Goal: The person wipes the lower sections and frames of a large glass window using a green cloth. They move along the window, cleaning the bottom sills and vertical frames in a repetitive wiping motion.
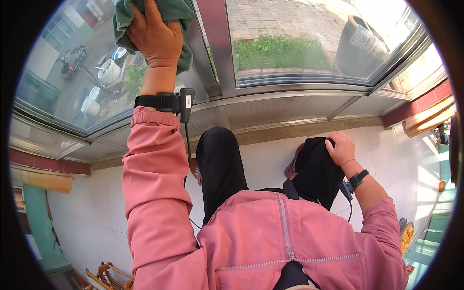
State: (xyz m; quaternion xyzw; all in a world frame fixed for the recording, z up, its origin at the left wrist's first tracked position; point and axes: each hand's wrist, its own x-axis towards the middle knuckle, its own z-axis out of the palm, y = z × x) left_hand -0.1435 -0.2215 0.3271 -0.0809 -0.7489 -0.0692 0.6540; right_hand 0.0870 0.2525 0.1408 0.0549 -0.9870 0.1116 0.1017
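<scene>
My left hand [154, 34] is raised at the top left and presses a green cloth [184, 59] against the left window pane [78, 81]. Its fingers are spread over the fabric, and part of the cloth runs past the top of the picture. Beside the cloth stands the metal window frame [219, 47]. My right hand [340, 148] rests on the knee of my black trousers [315, 166], with no object visible in it. Each wrist wears a black strap with a small cabled box.
A second window pane [282, 54] lies to the right. Below both runs a ribbed metal panel [250, 114] above a white tiled floor [90, 203]. A wooden folding item [105, 275] is at the lower left. Beyond the glass are grass [279, 54], a large vat [359, 49] and white buckets [108, 70].
</scene>
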